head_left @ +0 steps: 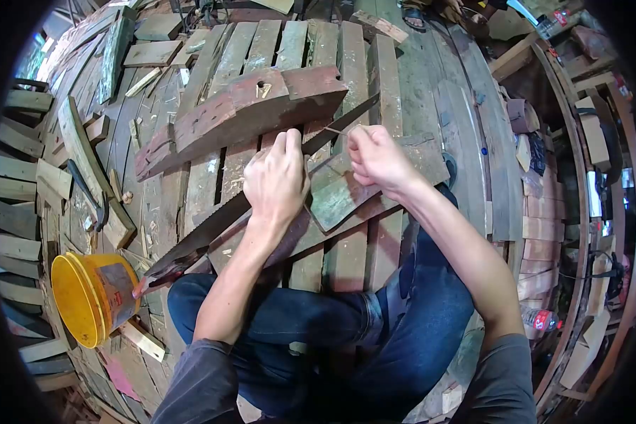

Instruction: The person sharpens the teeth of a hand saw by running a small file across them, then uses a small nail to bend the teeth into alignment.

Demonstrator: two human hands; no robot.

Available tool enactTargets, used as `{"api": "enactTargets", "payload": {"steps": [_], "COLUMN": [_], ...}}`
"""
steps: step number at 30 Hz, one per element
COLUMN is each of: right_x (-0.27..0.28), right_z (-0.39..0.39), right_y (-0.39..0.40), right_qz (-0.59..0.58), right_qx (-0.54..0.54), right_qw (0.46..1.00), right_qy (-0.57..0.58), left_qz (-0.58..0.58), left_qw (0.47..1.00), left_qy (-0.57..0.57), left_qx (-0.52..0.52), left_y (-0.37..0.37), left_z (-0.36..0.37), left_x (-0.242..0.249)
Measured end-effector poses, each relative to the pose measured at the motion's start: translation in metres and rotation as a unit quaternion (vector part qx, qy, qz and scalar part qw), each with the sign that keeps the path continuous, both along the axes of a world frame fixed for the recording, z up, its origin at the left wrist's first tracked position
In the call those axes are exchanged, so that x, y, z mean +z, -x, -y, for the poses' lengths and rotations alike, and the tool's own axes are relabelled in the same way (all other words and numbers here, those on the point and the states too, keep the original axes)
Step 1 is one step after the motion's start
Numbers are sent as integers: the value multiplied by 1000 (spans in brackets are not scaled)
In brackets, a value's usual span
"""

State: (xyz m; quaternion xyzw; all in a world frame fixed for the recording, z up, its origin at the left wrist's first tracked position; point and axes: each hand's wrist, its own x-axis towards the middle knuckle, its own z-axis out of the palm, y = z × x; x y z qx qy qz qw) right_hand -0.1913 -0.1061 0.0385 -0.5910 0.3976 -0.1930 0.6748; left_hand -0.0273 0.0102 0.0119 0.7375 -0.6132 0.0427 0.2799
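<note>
A long handsaw slants across my lap and the boards, its toothed edge facing up and left, its handle end near the yellow bucket. My left hand is closed over the middle of the blade, hiding that stretch. To its right, my right hand is closed in a pinch round a thin file, which points left toward the blade's far part. Under the hands lies a short greyish wood block on a wider board. Beyond the saw rests a thick reddish-brown curved timber with a hole near its top.
A yellow bucket stands at the left. Near it, a dark curved tool lies beside a long wood piece. Offcuts and shavings are scattered over the slatted platform. A plastic bottle lies at the right.
</note>
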Motion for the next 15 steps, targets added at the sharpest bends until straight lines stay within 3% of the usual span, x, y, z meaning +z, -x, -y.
{"api": "enactTargets", "payload": {"steps": [1, 2, 5, 6, 10, 13, 15], "right_x": [6, 12, -3, -6, 14, 22, 21], "right_z": [1, -2, -4, -7, -10, -9, -15], "right_y": [0, 0, -2, -7, -2, -9, -4], "right_qz": [48, 64, -13, -75, -217, -280, -269], "right_qx": [-25, -33, 6, 38, 158, 181, 133], "right_qw": [979, 972, 1000, 892, 813, 775, 808], "right_qy": [-198, -222, -10, 445, 517, 536, 507], "left_qz": [-1, -1, 7, 15, 14, 17, 2], "left_qw": [1000, 1000, 1000, 1000, 1000, 999, 1000], "left_qy": [-8, -16, 1, 9, 15, -10, -30], "left_qx": [3, 5, 5, 3, -18, -30, -4], "left_y": [0, 0, 0, 0, 2, 18, 11], "left_z": [0, 0, 0, 0, 0, -4, 0], "left_x": [0, 0, -2, -1, 1, 5, 8]}}
